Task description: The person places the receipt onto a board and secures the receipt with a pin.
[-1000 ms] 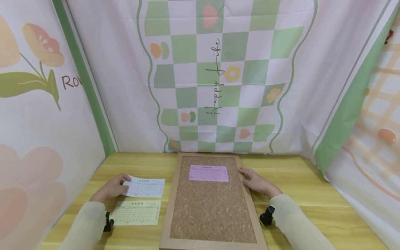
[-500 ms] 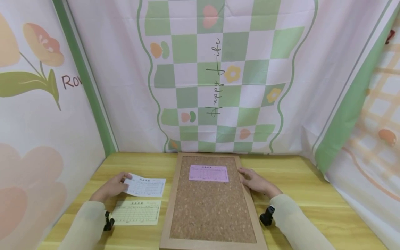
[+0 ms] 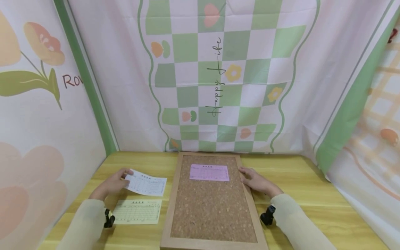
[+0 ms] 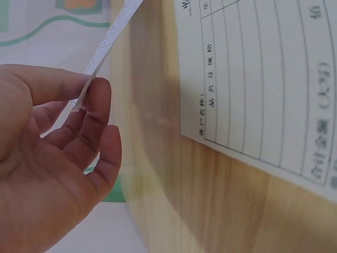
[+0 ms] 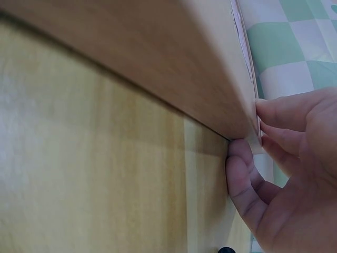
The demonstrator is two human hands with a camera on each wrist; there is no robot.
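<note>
In the head view my left hand [image 3: 114, 183] pinches a white printed form slip [image 3: 147, 183] by its left end. In the left wrist view thumb and fingers pinch the slip [image 4: 105, 50], which stands raised off the table. A yellow printed slip [image 3: 137, 211] lies flat just nearer. My right hand [image 3: 257, 182] holds the right edge of a wood-framed cork board [image 3: 212, 208]. Seen from the right wrist, its thumb touches the top of the frame [image 5: 184, 63] and the curled fingers meet the side near the table. On the board's far part lies a pink slip [image 3: 209, 173].
The wooden table [image 3: 300, 194] carries the board and slips. Behind it hangs a checkered curtain [image 3: 215, 76], with a floral curtain [image 3: 37, 132] on the left. A black wrist device [image 3: 267, 215] sits on the right arm.
My left hand has lifted the white slip a little, raising its left end and tilting it. The right hand, board, yellow slip and pink slip stay in place.
</note>
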